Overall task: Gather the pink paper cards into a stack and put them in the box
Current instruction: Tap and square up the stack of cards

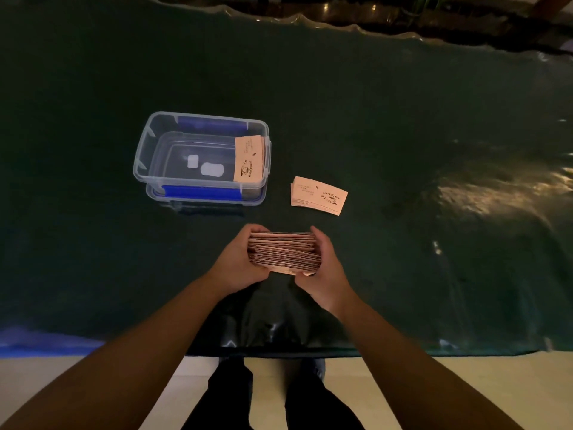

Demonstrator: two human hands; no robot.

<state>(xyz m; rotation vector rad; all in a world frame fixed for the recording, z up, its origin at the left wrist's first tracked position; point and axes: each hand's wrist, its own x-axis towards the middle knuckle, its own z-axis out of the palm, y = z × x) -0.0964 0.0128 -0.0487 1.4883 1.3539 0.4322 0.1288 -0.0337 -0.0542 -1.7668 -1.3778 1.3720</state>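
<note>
Above the dark table, left hand (240, 262) and right hand (325, 268) both clamped around one thick card stack (283, 252).

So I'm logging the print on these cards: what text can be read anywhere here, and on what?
"COFFEE", beside a cup drawing: top card of the small stack on the table.
Similar cup print on the cards leaning in the clear plastic box: too blurred to read.
Smaller lines on both: too small to read.
Stack held between left hand and right hand: edges only, no print visible.
</note>
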